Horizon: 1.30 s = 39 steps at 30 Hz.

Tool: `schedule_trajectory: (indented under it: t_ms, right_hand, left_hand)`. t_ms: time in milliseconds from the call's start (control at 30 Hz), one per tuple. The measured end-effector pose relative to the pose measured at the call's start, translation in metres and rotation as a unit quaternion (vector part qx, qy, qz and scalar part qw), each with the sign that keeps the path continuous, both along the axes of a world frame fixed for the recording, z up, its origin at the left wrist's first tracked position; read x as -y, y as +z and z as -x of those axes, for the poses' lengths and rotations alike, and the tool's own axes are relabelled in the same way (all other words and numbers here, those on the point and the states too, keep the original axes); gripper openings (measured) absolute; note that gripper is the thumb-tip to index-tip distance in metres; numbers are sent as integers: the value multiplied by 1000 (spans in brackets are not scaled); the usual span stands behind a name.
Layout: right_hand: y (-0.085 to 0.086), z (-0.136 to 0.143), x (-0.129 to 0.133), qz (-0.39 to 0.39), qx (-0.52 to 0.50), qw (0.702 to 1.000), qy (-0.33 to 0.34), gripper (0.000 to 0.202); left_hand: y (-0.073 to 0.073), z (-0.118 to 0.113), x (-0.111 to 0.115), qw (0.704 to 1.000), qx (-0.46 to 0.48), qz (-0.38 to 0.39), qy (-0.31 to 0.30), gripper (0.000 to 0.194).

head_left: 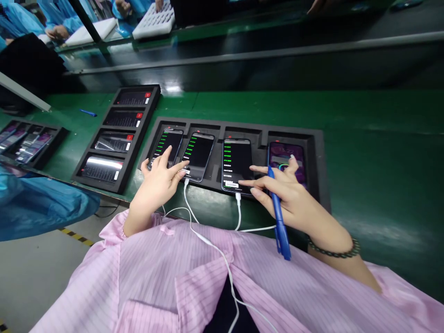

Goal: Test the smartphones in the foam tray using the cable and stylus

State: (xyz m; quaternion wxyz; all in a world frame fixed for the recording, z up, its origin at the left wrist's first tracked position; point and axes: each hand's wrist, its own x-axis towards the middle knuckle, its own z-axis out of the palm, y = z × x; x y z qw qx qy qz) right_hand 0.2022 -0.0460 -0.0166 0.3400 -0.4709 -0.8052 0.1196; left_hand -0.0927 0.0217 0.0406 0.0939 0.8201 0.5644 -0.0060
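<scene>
A black foam tray (316,162) lies before me with smartphones in its slots. My left hand (156,182) is spread over the leftmost phone (175,138) and the second phone (199,155), its fingertips at their screens. My right hand (289,196) holds a blue pen (278,215) between its fingers. Its index finger is stretched to the lower screen of the third phone (237,159); the other fingers lie partly over the rightmost phone (280,151), which shows a purple screen. Green and white text lines fill the other screens. White cables (238,206) run from the phones' lower ends.
Left of my tray lies another black tray (131,125) of phones, with a third tray (52,148) farther left. A blue pen (88,113) rests on the green table (374,152). A blue sleeve (45,199) reaches in at left. Co-workers' hands (57,32) show across the bench.
</scene>
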Motion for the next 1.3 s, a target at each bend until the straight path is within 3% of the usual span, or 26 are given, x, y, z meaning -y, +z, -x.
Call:
schedule_trajectory:
  t_ms: [100,233,300,500,733,1033,1167,1300]
  right_hand:
    - [-5,2,-3,32,11,999,-18,26]
    - [-11,2,-10,14,50,987,-149,33]
    - [-10,1,-11,0,52,983,-178,32]
    - [-7,1,-10,-23,36,991,-130,29]
    - [-7,5,-11,8,38,994,-99,32]
    - [-11,8,-16,-14,54,994,-97,30]
    - [-1,14,-19,-60,44,994,-73,23]
    - [9,24,-23,-53,49,996,-52,27]
  left_hand:
    - [-8,-3,-10,1000,-4,15,-12,40]
    - [-14,-13,-32,1000,-2,-11,23,42]
    - [-12,-14,-39,998,14,-38,48,44]
    - [-3,2,-26,995,58,-62,53,46]
    - [-6,11,-7,995,71,-57,36,44]
    - [-14,28,-14,992,65,-83,75,45]
    - [-15,38,-18,988,59,-89,112,46]
    - [-15,43,-19,987,49,-84,129,47]
